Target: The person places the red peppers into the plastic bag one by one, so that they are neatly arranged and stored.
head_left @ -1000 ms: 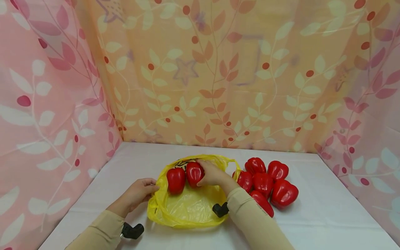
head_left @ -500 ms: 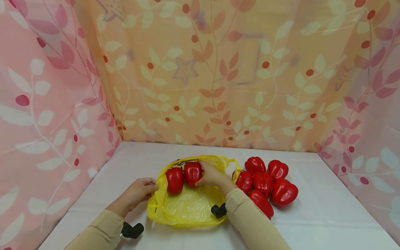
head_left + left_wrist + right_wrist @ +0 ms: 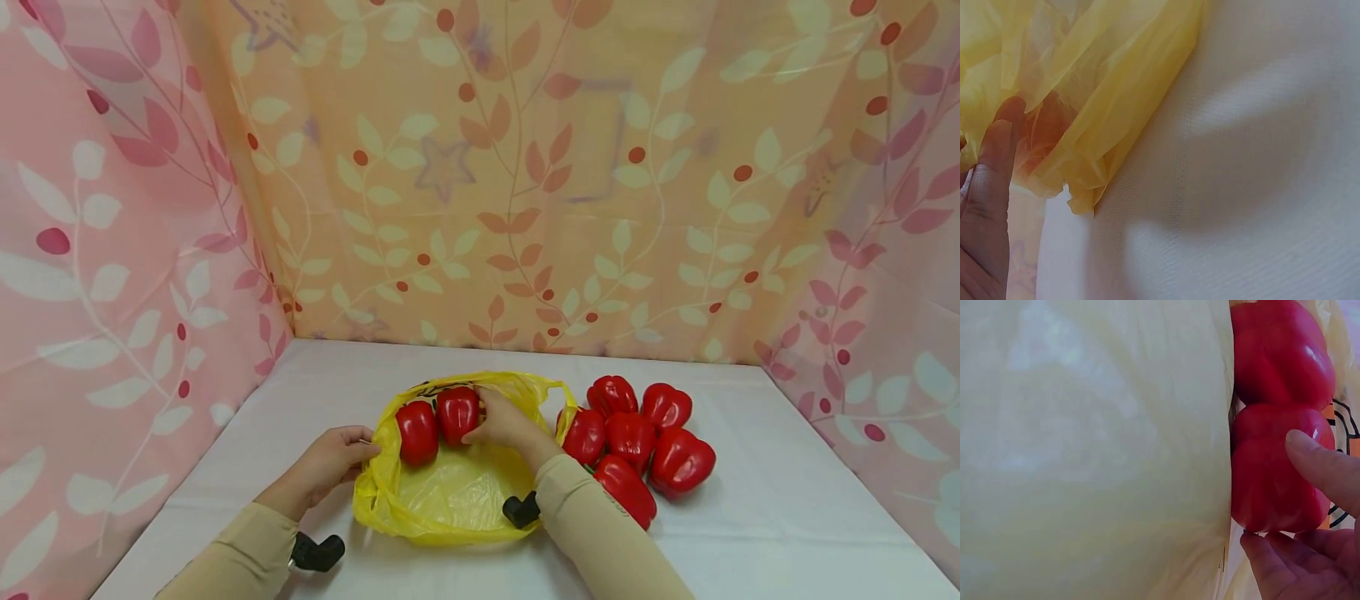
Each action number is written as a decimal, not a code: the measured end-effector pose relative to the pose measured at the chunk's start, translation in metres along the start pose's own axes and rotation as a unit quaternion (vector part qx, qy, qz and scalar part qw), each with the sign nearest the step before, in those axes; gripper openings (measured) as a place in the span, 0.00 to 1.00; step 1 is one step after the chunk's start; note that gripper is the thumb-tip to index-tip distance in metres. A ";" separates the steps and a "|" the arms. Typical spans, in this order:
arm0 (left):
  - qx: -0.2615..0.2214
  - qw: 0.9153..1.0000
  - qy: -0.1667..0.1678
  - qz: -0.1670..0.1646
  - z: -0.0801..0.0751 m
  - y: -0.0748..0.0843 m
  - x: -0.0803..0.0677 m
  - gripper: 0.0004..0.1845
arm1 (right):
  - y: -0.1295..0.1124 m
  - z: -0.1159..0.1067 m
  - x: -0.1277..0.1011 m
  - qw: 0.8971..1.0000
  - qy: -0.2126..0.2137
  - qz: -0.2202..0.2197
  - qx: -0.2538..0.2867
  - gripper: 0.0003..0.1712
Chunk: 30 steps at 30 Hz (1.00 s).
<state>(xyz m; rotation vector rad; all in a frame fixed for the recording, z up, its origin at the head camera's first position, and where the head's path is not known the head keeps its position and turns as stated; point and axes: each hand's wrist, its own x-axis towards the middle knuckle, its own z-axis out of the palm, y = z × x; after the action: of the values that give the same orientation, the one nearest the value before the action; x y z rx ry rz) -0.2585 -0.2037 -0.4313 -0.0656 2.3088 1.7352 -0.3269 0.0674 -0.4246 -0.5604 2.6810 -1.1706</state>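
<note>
A yellow plastic bag (image 3: 461, 500) lies with its mouth spread wide on the table. Two red bell peppers are inside: one (image 3: 417, 433) at the left, and beside it another (image 3: 456, 414) that my right hand (image 3: 507, 421) grips from the right. In the right wrist view, the thumb lies across the held pepper (image 3: 1279, 472), with fingers at its end, and it touches the second pepper (image 3: 1282, 353). My left hand (image 3: 328, 467) pinches the bag's left edge; the left wrist view shows its fingers (image 3: 996, 147) against the yellow plastic (image 3: 1129, 94).
Several more red bell peppers (image 3: 630, 440) cluster to the right of the bag on the white tablecloth (image 3: 772, 500). One (image 3: 624, 492) sits close to my right sleeve (image 3: 600, 525). Patterned curtains (image 3: 525, 208) enclose the back and both sides.
My right hand and the pepper it holds have shifted slightly left inside the bag, nudging the other pepper left. More of the outside pepper near my right sleeve shows. The left hand stays put.
</note>
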 end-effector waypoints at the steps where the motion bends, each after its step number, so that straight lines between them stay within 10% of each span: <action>1: 0.001 1.000 0.002 -0.001 0.000 0.000 0.000 0.12 | 0.000 0.000 0.000 1.000 0.002 0.002 0.004 0.51; 30: 0.008 1.000 0.012 -0.007 0.001 0.001 -0.002 0.11 | -0.012 -0.037 -0.021 1.000 -0.014 0.024 -0.009 0.40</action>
<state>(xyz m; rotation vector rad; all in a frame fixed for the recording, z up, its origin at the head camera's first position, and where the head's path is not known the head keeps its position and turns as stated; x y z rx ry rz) -0.2564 -0.2030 -0.4303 -0.0996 2.3327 1.7184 -0.3147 0.0932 -0.3904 -0.5071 2.6675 -1.1196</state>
